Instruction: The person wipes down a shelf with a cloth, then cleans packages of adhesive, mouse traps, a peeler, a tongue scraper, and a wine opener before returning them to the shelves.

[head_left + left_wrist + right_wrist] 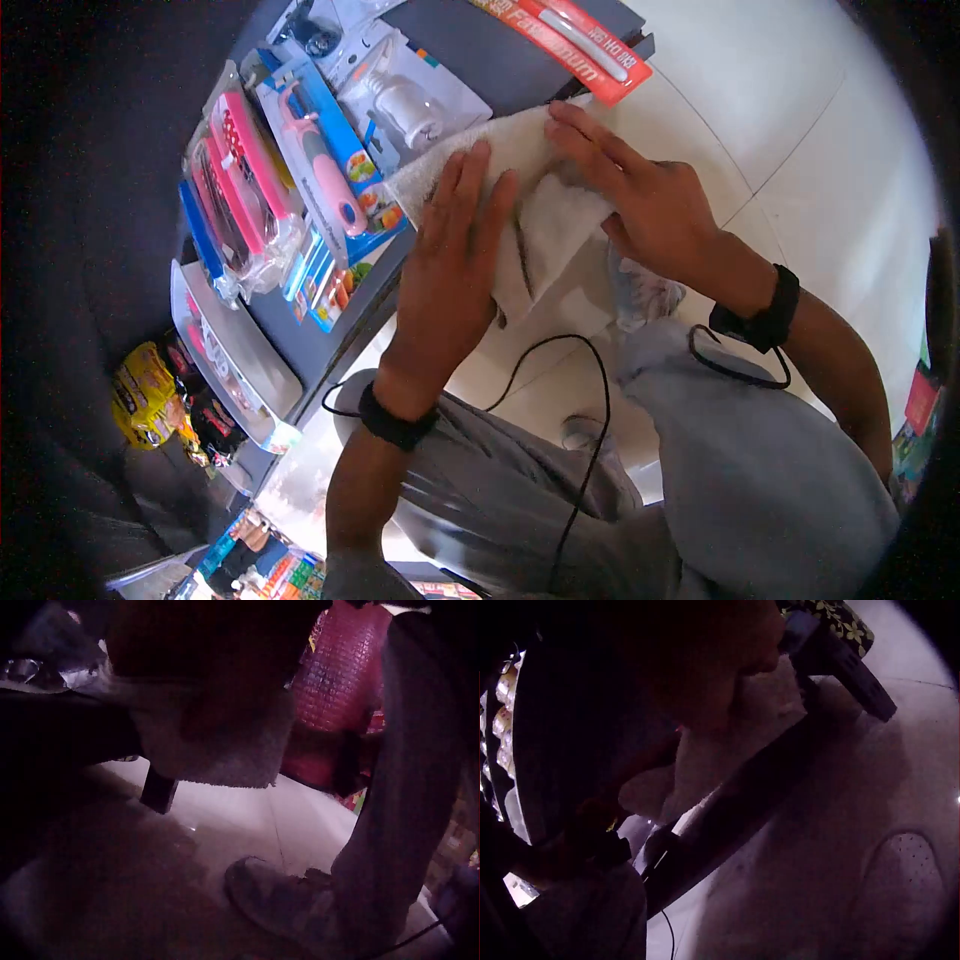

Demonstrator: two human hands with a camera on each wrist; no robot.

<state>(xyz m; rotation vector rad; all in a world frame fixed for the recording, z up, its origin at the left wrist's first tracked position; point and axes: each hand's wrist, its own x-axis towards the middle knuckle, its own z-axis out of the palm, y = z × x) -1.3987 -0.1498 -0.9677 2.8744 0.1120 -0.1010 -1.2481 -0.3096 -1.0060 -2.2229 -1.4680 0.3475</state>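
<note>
A pale, fuzzy cloth lies over the corner of a dark table in the head view, its lower part hanging past the edge. My left hand rests on its left side with fingers extended. On its right side lies my right hand, fingers stretched toward the upper edge, thumb lower down. A dark crease or slit runs down the cloth between the hands. The left wrist view shows the cloth hanging with a fringed lower edge; in the dim right wrist view the cloth drapes beside the table edge.
Packaged goods stand left of the cloth: a pink peeler, pink packs and a white roll. A red package lies at the top. A white tray is lower left. Below are grey-trousered legs and a black cord.
</note>
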